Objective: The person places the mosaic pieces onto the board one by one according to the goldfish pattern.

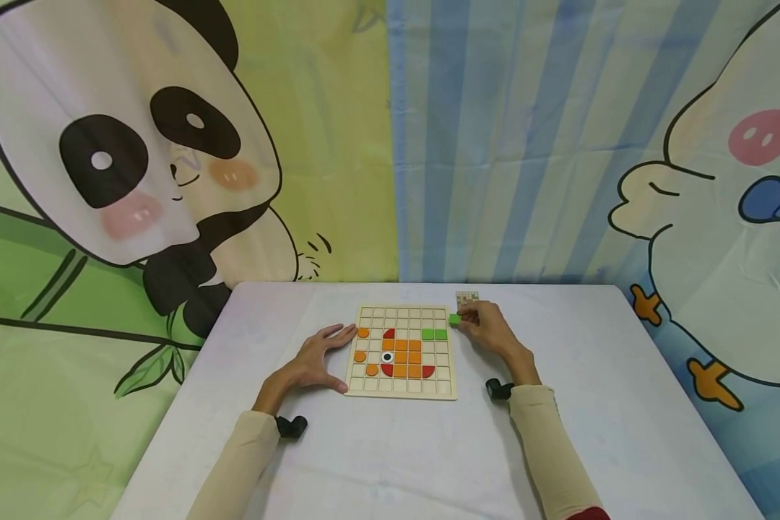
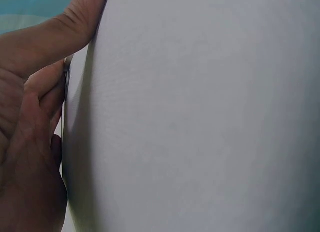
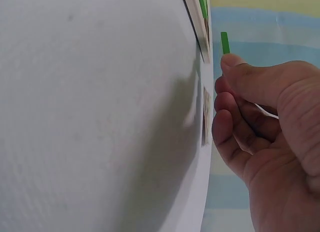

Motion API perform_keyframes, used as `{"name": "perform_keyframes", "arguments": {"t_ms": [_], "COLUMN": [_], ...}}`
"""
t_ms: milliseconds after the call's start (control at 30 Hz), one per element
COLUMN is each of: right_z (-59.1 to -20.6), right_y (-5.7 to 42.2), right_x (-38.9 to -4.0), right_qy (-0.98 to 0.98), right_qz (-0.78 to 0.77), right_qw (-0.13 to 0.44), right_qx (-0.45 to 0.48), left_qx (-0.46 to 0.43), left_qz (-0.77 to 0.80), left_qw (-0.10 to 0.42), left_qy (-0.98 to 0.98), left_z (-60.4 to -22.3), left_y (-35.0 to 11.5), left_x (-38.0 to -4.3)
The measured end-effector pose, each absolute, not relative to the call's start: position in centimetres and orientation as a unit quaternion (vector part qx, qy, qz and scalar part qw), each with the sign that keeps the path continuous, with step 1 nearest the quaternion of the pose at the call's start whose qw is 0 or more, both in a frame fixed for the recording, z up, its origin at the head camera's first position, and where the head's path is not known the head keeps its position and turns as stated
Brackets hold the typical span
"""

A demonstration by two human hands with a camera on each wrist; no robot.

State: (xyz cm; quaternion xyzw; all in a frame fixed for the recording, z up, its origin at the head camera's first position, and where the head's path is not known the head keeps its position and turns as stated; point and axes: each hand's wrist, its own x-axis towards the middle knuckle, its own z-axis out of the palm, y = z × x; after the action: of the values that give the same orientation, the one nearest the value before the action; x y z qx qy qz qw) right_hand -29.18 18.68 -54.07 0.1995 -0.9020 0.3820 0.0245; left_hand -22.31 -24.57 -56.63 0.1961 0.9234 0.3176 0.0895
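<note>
A wooden grid board (image 1: 396, 314) lies on the white table, with orange squares (image 1: 408, 357), orange discs (image 1: 360, 356), red quarter-round pieces (image 1: 428, 371), a white disc with a black dot (image 1: 387, 357) and green squares (image 1: 434, 334) in its cells. My left hand (image 1: 308, 361) rests at the board's left edge, fingers and thumb spread, thumb by the front corner. At the board's upper right, my right hand (image 1: 490, 330) pinches a green square tile (image 1: 454, 320) between thumb and fingertips. The right wrist view shows this tile (image 3: 225, 42) edge-on, held above the table.
A small patterned card (image 1: 466, 297) lies behind the right hand, partly covered by it. The white table (image 1: 390, 455) reaches back to a cartoon-printed curtain (image 1: 338, 144). Black wrist cameras (image 1: 292, 427) sit at both sleeves.
</note>
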Motion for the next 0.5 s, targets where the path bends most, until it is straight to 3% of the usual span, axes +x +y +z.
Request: {"name": "perform_keyframes", "arguments": {"t_ms": [500], "right_z": [-54.0], "right_y": [16.9], "right_x": [-29.0], "right_qy": [-0.896], "right_qz": [0.375], "right_qw": [0.02], "right_qx": [0.236], "left_qx": [0.199], "left_qz": [0.313], "left_qw": [0.089], "left_qy": [0.925], "left_z": [-56.4], "left_y": [-24.5], "left_x": [-22.2]}}
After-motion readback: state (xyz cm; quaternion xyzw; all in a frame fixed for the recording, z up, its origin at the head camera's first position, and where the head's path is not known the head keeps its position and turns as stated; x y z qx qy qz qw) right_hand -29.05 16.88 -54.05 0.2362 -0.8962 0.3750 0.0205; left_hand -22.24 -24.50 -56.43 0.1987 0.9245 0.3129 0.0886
